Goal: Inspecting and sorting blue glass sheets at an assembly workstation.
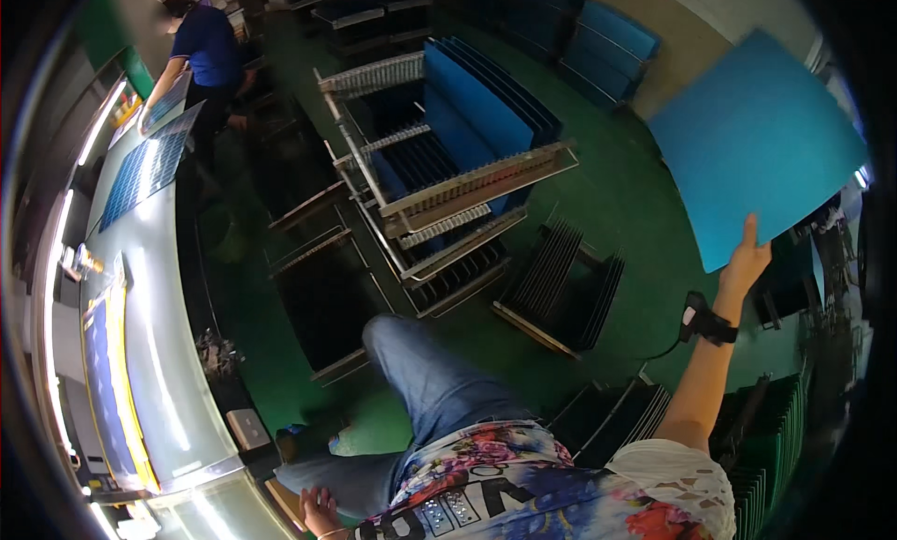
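R hand [746, 260] has a firm grip on the blue panel [755, 138], pinching its lower R edge nr the bottom corner, one finger laid flat up the face. Panel's in the air, tilted, well clear of the racks, out on the person's R w/ arm stretched. Black strap [718, 329] w/ a small device sits round the R wrist. L hand [320, 512] is low beside the L thigh, fingers part bent; can't tell if it's holding anything.

Ahead, the slotted rack [472, 187] has blue boards [505, 101] upright along its R side. Low rack [531, 328], w/ thin dark plates, is on the floor just off the big rack's near R corner. Green boards [766, 437] stand close together behind the R arm.

Bench [161, 278] runs down the L: yellow frame [121, 381] along its L edge toward the near end, gridded sheet [149, 171] nr the far end, one corner past the bench's R edge. Co-worker [207, 54] bends over the far end, hand on another sheet.
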`<action>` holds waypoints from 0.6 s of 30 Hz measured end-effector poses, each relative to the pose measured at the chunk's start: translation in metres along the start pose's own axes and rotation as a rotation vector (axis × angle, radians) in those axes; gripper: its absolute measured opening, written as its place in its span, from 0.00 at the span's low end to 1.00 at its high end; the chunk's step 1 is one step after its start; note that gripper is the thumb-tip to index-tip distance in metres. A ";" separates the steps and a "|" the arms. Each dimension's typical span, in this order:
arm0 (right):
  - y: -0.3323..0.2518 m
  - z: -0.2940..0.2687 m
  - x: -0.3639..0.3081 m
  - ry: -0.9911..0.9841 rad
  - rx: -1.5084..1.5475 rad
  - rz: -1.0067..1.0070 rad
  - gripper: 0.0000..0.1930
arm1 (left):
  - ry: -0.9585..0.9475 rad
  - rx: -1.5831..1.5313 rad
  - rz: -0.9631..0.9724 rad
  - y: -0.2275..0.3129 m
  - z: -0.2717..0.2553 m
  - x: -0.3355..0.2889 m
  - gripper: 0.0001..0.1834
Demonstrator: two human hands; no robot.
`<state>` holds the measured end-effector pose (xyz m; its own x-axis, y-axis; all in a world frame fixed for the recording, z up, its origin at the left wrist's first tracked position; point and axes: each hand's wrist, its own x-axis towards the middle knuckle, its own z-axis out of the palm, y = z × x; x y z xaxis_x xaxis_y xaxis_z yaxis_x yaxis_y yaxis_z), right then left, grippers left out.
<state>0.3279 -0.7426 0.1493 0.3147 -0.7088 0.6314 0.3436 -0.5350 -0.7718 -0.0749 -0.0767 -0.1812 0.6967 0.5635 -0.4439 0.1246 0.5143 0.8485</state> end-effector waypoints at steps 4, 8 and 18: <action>0.153 -0.043 -0.015 0.025 -0.837 -0.119 0.22 | 0.616 -0.342 -0.203 0.025 0.039 -0.005 0.20; 0.238 -0.037 -0.092 -0.249 -1.003 0.113 0.17 | 0.655 -0.313 -0.202 0.036 0.047 -0.013 0.20; 0.338 -0.028 -0.260 -0.423 -1.054 0.510 0.18 | 0.728 -0.211 -0.171 0.047 0.076 -0.006 0.19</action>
<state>0.3372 -0.7522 -0.2776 0.5309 -0.8449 0.0658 -0.7171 -0.4893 -0.4964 -0.0191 -0.1048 -0.1167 0.0311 0.7103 -0.7032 0.0007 0.7035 0.7107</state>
